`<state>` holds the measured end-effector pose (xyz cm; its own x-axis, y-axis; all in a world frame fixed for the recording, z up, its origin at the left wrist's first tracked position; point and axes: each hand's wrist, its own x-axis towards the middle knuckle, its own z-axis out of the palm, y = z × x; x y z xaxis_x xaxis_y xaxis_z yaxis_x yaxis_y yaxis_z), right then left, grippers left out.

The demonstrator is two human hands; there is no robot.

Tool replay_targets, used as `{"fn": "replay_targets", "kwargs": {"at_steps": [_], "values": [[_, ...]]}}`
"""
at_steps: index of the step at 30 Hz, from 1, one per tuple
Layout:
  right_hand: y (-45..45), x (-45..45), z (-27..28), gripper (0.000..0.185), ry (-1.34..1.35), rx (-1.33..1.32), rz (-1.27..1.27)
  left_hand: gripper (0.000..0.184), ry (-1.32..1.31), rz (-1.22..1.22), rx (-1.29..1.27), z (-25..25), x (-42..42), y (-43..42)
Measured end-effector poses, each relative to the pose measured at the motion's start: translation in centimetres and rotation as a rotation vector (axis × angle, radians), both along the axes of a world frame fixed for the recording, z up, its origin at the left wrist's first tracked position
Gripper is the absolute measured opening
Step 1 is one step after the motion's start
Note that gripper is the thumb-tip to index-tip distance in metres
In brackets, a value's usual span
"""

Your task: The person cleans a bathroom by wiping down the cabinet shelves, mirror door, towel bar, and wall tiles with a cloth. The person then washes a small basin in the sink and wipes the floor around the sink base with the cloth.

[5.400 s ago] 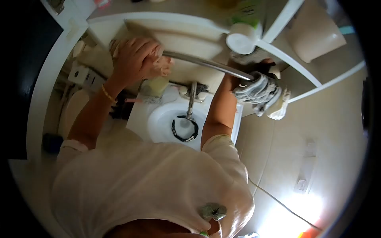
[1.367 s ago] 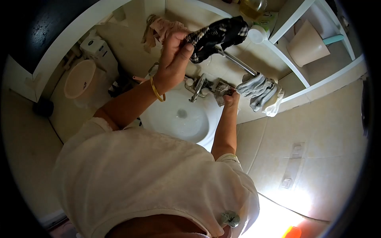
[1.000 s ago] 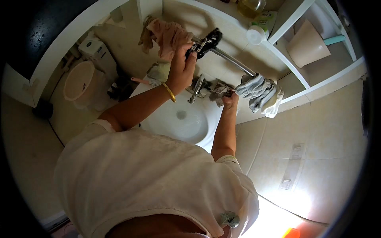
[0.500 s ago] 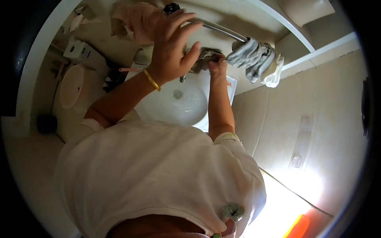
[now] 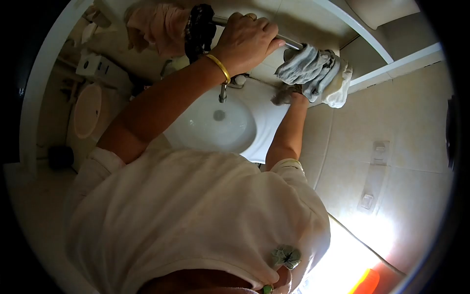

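Note:
A metal rod (image 5: 289,43) runs across the top above the sink. My left hand (image 5: 247,41) is curled over its middle, thumb pointing right. Just left of that hand, a black patterned fabric band (image 5: 199,30) hangs around the rod, beside a bunched pink cloth (image 5: 164,27). Grey cloths (image 5: 306,66) and a white cloth (image 5: 339,89) hang at the rod's right end. Below them, my right hand (image 5: 299,99) holds a dark grey-brown fabric piece (image 5: 282,95); its fingers are partly hidden by the grey cloths.
The white sink (image 5: 210,130) with its metal faucet (image 5: 223,93) lies below the rod. White shelving (image 5: 372,44) is at the upper right. A pale pink basin (image 5: 88,110) and a white box (image 5: 103,68) are at the left. A cable (image 5: 362,242) crosses the lower right.
The black band has gone from my left hand onto the rod beside the pink cloth. My left hand has moved right along the rod; my right hand has shifted right, under the grey cloths.

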<state>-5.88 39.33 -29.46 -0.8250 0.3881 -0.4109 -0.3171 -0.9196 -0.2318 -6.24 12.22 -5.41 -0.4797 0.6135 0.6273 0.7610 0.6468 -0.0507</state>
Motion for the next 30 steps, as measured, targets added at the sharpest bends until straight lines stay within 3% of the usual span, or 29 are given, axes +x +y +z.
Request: {"fn": "replay_targets", "kwargs": {"at_steps": [4,7,10,13,22,29,30], "values": [[0.4,0.1,-4.4,0.041,-0.018,0.016,-0.105,0.028,0.008,0.008,-0.004,0.0,0.1,0.1],[-4.5,-2.4,-6.4,0.042,0.013,0.028,-0.085,0.027,0.006,0.006,-0.004,0.1,0.2,0.3],[-10.5,-4.2,-5.3,0.046,-0.006,0.307,-0.207,0.026,-0.007,-0.014,-0.02,0.1,0.0,0.1],[-8.7,-3.1,-3.2,0.049,0.206,0.385,-0.123,0.026,0.016,-0.034,-0.024,0.0,-0.1,-0.1],[-0.8,-3.1,-1.3,0.054,0.07,0.071,-0.089,0.026,0.093,-0.022,0.001,-0.4,-0.3,0.1],[-12.3,-4.4,-1.6,0.058,0.137,-0.093,0.016,0.026,0.2,-0.033,0.005,0.3,0.1,0.2],[-13.4,-4.8,-2.2,0.059,0.158,-0.087,0.031,0.024,0.115,-0.014,-0.029,0.7,0.6,0.1]]}}
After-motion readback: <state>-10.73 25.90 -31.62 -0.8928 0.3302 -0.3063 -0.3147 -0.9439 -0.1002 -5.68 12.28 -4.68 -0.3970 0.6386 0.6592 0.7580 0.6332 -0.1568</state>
